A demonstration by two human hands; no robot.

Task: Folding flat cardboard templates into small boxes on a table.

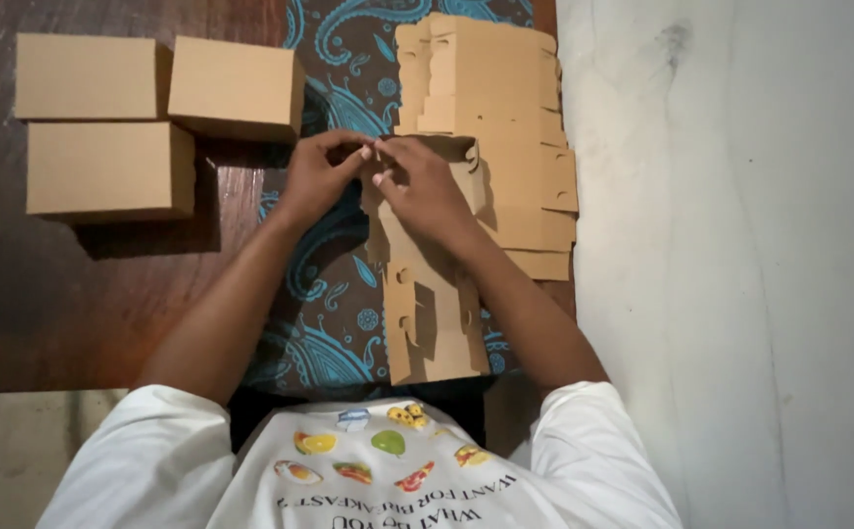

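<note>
A flat brown die-cut cardboard box blank [434, 313] lies lengthwise in front of me on a dark cloth with blue paisley pattern [334, 323]. My left hand [317, 176] and my right hand [425, 186] meet at its far end, both pinching a small flap there with thumb and fingers. Part of the blank's far end is hidden under my right hand.
A stack of more flat cardboard blanks [505, 108] lies just beyond my right hand. Three folded brown boxes [236, 86] [86, 76] [108, 168] stand on the dark wooden table [45, 294] at the left. A pale grey floor [740, 264] runs along the right.
</note>
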